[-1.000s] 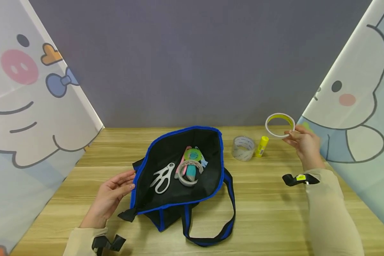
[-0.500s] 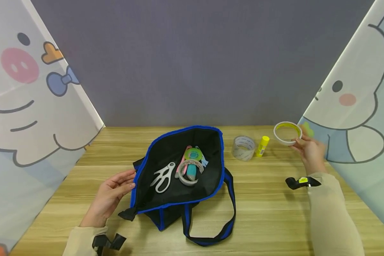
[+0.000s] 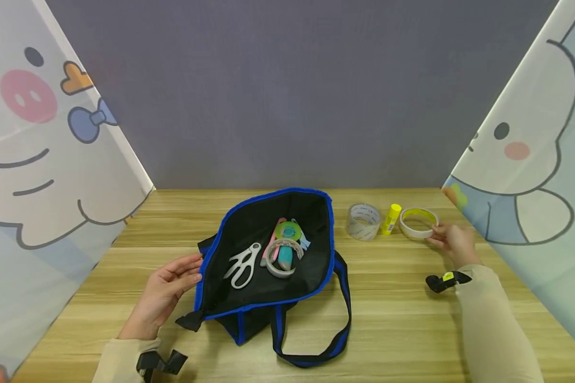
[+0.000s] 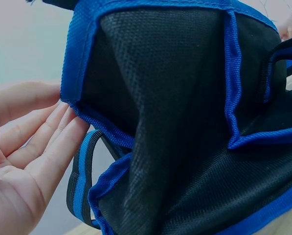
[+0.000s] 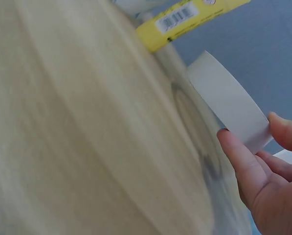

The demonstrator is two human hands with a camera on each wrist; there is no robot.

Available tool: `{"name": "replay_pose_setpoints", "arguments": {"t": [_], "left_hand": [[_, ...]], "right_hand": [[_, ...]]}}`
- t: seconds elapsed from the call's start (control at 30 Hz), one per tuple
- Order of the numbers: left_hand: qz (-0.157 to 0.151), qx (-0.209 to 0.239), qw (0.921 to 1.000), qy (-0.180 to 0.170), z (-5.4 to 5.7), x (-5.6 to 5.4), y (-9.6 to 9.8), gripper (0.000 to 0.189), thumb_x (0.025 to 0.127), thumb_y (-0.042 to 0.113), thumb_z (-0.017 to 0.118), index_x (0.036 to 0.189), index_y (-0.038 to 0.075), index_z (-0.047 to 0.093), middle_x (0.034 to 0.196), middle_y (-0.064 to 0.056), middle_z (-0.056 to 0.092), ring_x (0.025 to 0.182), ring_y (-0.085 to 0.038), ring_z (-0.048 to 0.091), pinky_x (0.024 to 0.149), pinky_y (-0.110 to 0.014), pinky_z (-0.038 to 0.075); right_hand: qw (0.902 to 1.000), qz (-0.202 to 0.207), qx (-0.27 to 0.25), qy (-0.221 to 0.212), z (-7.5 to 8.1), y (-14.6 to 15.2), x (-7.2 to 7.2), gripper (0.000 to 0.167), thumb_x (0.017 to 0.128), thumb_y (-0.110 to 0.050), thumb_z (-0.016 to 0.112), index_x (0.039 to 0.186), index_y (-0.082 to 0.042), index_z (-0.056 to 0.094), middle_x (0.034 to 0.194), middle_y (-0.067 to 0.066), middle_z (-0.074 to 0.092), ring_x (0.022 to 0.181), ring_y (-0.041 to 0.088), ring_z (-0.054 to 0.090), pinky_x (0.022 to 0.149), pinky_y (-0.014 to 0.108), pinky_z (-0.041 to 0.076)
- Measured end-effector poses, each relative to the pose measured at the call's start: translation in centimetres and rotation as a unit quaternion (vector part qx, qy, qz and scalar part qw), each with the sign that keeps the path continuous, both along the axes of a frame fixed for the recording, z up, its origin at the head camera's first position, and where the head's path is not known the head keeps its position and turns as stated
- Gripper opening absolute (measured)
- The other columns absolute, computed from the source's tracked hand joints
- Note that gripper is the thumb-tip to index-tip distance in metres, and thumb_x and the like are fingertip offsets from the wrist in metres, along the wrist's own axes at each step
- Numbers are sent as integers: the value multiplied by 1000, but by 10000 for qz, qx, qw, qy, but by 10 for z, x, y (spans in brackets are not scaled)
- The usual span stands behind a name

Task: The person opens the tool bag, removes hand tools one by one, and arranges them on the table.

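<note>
A black bag [image 3: 316, 266] with blue trim lies with its mouth wide, facing me. My left hand [image 3: 170, 290] pinches its left rim between thumb and fingertips; in the left wrist view the fingers [image 4: 57, 147] are nearly straight at the blue edge. My right hand [image 3: 455, 242] pinches a roll of white tape [image 3: 414, 233] with a yellow inner core by its right side, low by the table. In the right wrist view the tape roll [image 5: 229, 98] is between thumb and fingers. Just left of it stands a yellow glue stick [image 3: 391, 219].
Inside the bag are white scissors [image 3: 243, 266], a grey tape roll [image 3: 281, 272], a green round item [image 3: 287, 230] and pink and teal items. A wide clear tape roll [image 3: 363, 222] stands beside the glue stick. The bag's strap [image 3: 346, 298] loops over the wooden table [image 3: 402, 330].
My right hand has lowered the white tape roll from in front of the back wall to close beside the glue stick. My left hand and the bag have stayed put.
</note>
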State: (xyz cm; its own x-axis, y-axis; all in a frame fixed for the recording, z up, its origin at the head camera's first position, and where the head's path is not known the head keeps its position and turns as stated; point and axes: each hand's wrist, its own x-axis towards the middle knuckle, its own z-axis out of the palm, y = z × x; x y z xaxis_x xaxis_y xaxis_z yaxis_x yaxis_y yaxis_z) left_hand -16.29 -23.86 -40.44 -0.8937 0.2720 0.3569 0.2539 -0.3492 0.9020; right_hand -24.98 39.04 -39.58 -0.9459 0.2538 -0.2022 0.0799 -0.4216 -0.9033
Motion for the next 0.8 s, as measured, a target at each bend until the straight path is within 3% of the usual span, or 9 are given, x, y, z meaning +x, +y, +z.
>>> {"name": "replay_pose_setpoints", "arguments": {"t": [0.17, 0.5, 0.6, 0.8], "left_hand": [[80, -34, 10000, -48, -1, 1, 1, 49, 93, -21, 49, 125, 9, 69, 118, 0, 70, 106, -11, 66, 88, -23, 55], [75, -43, 9999, -80, 1, -2, 2, 47, 94, -20, 50, 126, 8, 69, 117, -1, 70, 105, -12, 66, 88, -23, 55], [23, 12, 10000, -77, 0, -1, 0, 47, 94, -21, 49, 126, 8, 69, 117, -1, 70, 105, -11, 66, 88, -23, 55], [28, -58, 9999, -139, -2, 0, -1, 48, 94, -20, 50, 126, 10, 69, 118, 1, 70, 106, -10, 66, 88, -23, 55]], "right_hand": [[9984, 259, 362, -337, -8, 4, 1, 33, 96, 14, 48, 76, -5, 66, 72, 8, 69, 65, 16, 70, 67, 28, 61], [9942, 241, 814, -653, -8, 8, -2, 16, 94, 8, 52, 84, 0, 62, 69, 9, 69, 62, 19, 71, 66, 30, 61], [9875, 455, 1273, -815, -8, 7, -4, 4, 95, 3, 52, 96, 4, 56, 70, 7, 69, 63, 19, 71, 67, 31, 61], [9634, 865, 2290, -1090, -7, 12, -4, 20, 98, -7, 53, 108, 10, 51, 71, 5, 67, 63, 15, 71, 66, 29, 61]]}}
